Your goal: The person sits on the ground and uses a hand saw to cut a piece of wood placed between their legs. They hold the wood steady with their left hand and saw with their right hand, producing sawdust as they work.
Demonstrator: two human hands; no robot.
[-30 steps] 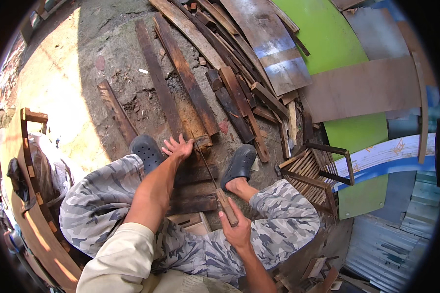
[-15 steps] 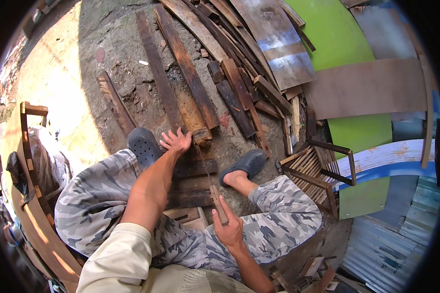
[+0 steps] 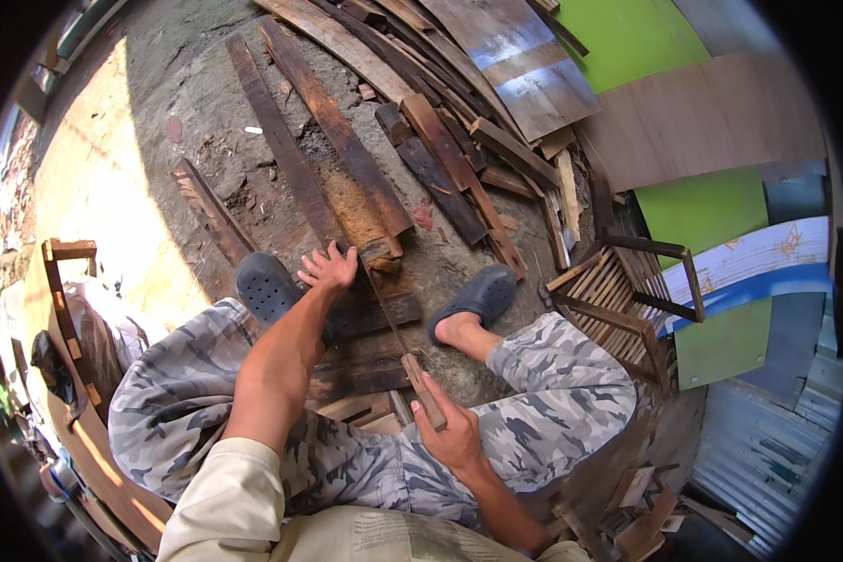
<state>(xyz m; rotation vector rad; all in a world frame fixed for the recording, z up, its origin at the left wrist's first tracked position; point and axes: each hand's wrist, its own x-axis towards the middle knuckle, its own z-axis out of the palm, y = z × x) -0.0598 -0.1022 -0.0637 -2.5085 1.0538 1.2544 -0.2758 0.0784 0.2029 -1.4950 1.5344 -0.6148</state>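
Observation:
My right hand (image 3: pixel 451 435) is wrapped around the light wooden handle of a hand saw (image 3: pixel 384 304). The saw's thin dark blade points away from me, along the right edge of a long dark plank (image 3: pixel 290 150). On the near end of that plank my left hand (image 3: pixel 330 270) lies with its fingers spread, holding nothing. Beneath the plank's near end are short dark wood pieces (image 3: pixel 365 377) lying crosswise. A wide, stained plank (image 3: pixel 337 131) lies just to the right, its near end by a yellowish-brown block (image 3: pixel 380 251). Where the blade meets the wood is partly hidden.
A shorter board (image 3: pixel 214 214) lies beyond my left shoe (image 3: pixel 267 286); my right shoe (image 3: pixel 478 302) rests on the ground. Lumber is heaped at the upper right beside sheet panels (image 3: pixel 702 122). A slatted wooden frame (image 3: pixel 628 290) stands right, a wooden structure (image 3: pixel 75 375) left.
The view has shifted and turned slightly. More of the saw blade shows between my hands, and the saw seems drawn a little toward me. My left hand stays on the plank.

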